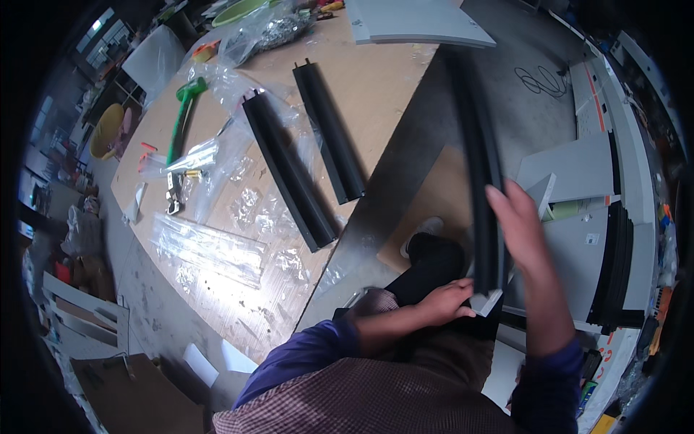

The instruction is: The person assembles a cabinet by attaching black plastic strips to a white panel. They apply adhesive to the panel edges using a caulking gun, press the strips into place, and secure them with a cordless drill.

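Note:
A long black channel-shaped rail (479, 166) stands off the table's right edge, its far part smeared by motion. My right hand (519, 224) is closed around its side, the thumb lying on the front. Down at the near end, my left hand (444, 304) has its fingers closed against the rail, beside a small pale grey piece (486, 302) that shows there. Whether that piece belongs to the rail I cannot tell. Two similar rails, a longer one (289, 170) and a shorter one (329, 137), lie side by side on the wooden table (390, 87), thin prongs at their far ends.
Left on the table lie a green-handled mallet (179, 126), a metal tool (173, 192) and clear plastic bags (210, 246). Grey panels (419, 25) rest at the far edge. More panels (564, 173) and a stack of black rails (614, 267) stand at right. Cardboard (434, 184) covers floor underfoot.

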Demonstrator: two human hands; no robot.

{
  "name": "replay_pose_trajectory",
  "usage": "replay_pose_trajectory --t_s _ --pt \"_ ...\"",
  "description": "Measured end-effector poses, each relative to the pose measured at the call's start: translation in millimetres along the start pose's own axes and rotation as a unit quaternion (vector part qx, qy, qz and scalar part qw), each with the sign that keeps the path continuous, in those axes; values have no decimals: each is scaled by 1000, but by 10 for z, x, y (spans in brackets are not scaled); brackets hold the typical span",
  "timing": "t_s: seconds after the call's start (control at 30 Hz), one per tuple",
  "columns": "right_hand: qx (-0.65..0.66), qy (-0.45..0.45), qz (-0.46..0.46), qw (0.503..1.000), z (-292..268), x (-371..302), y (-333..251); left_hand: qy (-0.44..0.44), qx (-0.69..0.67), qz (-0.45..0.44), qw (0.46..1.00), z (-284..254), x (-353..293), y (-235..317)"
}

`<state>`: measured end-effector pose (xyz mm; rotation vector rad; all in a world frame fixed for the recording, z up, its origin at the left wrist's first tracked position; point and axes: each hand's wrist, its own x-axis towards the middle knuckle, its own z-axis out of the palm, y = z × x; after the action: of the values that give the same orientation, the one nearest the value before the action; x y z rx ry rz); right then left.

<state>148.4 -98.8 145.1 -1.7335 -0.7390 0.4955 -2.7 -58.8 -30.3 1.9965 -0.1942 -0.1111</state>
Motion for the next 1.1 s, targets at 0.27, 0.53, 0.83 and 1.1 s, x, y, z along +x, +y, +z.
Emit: replay_pose_trajectory --t_s 0.27,0.53,0.83,1.1 --pt "-269 49 -127 954 1482 1686 -97 31 -32 32 999 -32 -38 -33" --pt "-498 -63 -119 856 2202 1531 -366 -58 -5 -23 998 -161 -46 -35" --pt "-375 -34 -84 923 1943 1315 -587 -24 -6 -18 1000 1 -55 -120" --pt "-352 -33 -36 935 2115 1110 -417 93 -68 -13 993 102 -106 -119"
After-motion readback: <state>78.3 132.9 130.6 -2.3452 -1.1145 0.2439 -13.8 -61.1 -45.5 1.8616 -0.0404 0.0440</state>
